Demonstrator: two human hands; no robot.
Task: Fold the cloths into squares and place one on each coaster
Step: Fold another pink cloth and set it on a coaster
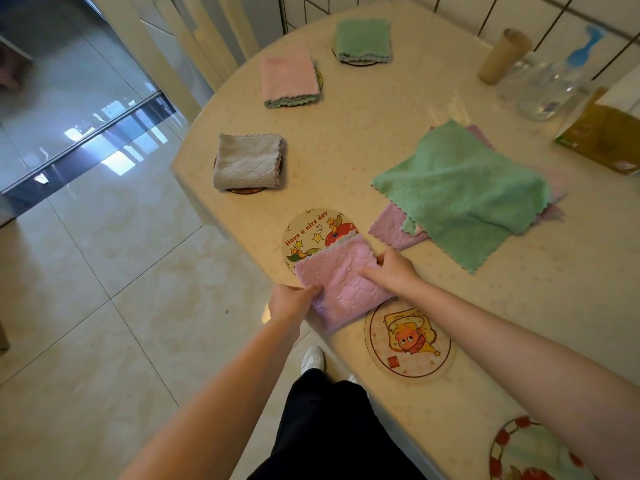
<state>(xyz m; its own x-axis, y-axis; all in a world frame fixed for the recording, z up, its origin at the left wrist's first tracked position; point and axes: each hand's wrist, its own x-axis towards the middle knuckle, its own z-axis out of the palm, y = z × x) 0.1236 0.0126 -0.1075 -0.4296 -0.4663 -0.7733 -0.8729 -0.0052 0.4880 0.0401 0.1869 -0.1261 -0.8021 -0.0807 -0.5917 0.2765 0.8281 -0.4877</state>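
Head view: folded pink cloth [341, 284] pinched at near corner by left hand [289, 301], pressed flat under right hand [393, 270] fingers [369, 273], just short of "Have a nice day" coaster [313, 233] beyond, steadied for sliding across surface [346, 150].

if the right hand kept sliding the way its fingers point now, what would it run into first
The right hand points left across the pink cloth; going on, it would likely meet the left hand gripping that cloth's near edge, though depth is unclear.
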